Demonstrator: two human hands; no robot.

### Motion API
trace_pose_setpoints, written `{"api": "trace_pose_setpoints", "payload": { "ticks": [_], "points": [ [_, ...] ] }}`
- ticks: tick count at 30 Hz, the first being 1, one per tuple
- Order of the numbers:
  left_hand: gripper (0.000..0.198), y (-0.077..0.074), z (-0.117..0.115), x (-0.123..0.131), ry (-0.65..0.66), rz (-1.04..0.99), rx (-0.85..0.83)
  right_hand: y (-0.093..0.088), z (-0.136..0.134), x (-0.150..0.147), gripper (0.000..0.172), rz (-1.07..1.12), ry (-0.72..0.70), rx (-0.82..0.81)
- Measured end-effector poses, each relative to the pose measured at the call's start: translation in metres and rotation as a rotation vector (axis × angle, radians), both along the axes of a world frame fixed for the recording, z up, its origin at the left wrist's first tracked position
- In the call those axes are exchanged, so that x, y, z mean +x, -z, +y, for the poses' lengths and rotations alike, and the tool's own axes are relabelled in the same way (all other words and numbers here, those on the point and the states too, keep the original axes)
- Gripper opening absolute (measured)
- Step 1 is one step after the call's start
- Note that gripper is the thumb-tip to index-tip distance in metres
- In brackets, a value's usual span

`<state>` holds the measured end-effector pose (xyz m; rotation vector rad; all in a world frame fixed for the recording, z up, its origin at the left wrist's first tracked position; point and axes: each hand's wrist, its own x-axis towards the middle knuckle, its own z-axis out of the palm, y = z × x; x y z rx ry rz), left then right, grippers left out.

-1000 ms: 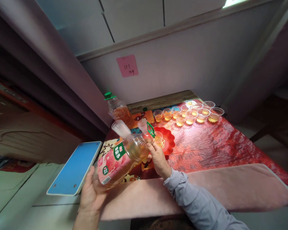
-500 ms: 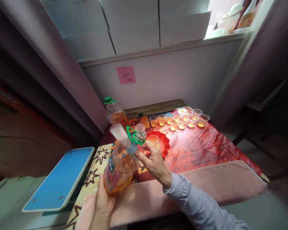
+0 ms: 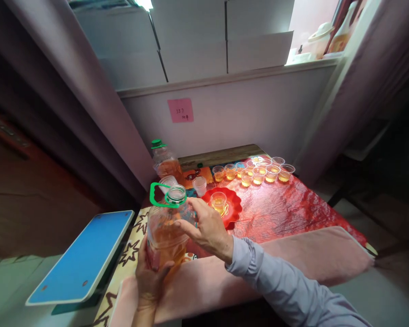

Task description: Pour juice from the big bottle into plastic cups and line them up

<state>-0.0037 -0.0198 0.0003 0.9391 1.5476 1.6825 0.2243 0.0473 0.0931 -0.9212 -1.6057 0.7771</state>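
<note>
A big clear bottle of amber drink stands nearly upright at the table's near left, its neck open, with a green handle ring. My left hand is wrapped round its base. My right hand is curled against the bottle's shoulder. Just beyond, a small clear cup with amber drink sits on a red scalloped plate. An empty cup stands behind the bottle's neck.
Several filled cups line the far side of the red tablecloth. A second bottle with a green cap stands at the back left. A blue tablet-like board lies left; a pink cloth covers the near edge.
The bottle has swung from tilted over the cup on the plate to nearly upright. My right hand has moved from the cup to the bottle's shoulder.
</note>
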Motion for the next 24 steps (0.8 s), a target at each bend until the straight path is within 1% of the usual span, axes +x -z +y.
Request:
{"api": "trace_pose_setpoints", "payload": {
  "ticks": [2,3,5,6,7,8,9,10,11,12,13,16,19,21,24],
  "points": [
    [0.108,0.002,0.001,0.0,-0.008,0.036,-0.024,0.004,0.008,0.009,0.051,0.013,-0.013,-0.014],
    [0.107,0.005,0.002,0.0,-0.009,0.034,-0.021,0.006,0.014,0.017,0.048,0.015,-0.002,-0.03],
    [0.104,0.015,0.004,-0.002,-0.017,0.011,0.021,0.012,0.031,0.038,0.035,-0.014,0.047,-0.062],
    [0.102,0.021,0.006,-0.004,-0.025,0.005,0.053,0.015,0.041,0.051,0.028,-0.077,0.065,-0.065],
    [0.102,0.027,0.008,-0.006,-0.031,0.013,0.082,0.017,0.052,0.064,0.027,-0.169,0.084,-0.083],
    [0.102,0.033,0.009,-0.008,-0.047,0.037,0.111,0.02,0.062,0.077,0.029,-0.276,0.126,-0.108],
    [0.103,0.039,0.011,-0.01,-0.057,0.089,0.131,0.022,0.071,0.089,0.027,-0.395,0.17,-0.134],
    [0.106,0.044,0.013,-0.013,-0.049,0.17,0.135,0.024,0.079,0.1,0.017,-0.495,0.212,-0.158],
    [0.109,0.048,0.014,-0.016,-0.053,0.247,0.143,0.026,0.086,0.11,0.013,-0.584,0.224,-0.171],
    [0.11,0.052,0.015,-0.018,-0.047,0.305,0.145,0.028,0.091,0.117,0.018,-0.661,0.223,-0.174],
    [0.111,0.055,0.016,-0.02,-0.044,0.348,0.15,0.03,0.094,0.121,0.026,-0.724,0.211,-0.163],
    [0.107,0.06,0.017,-0.025,-0.045,0.42,0.174,0.032,0.097,0.121,0.049,-0.873,0.151,-0.091],
    [0.105,0.065,0.018,-0.028,-0.051,0.475,0.173,0.031,0.097,0.108,0.069,-1.046,0.087,-0.074],
    [0.108,0.069,0.018,-0.031,-0.052,0.497,0.168,0.028,0.097,0.099,0.071,-1.176,0.056,-0.089],
    [0.106,0.072,0.019,-0.034,-0.051,0.57,0.178,0.023,0.099,0.089,0.06,-1.277,0.039,-0.103]
  ]
}}
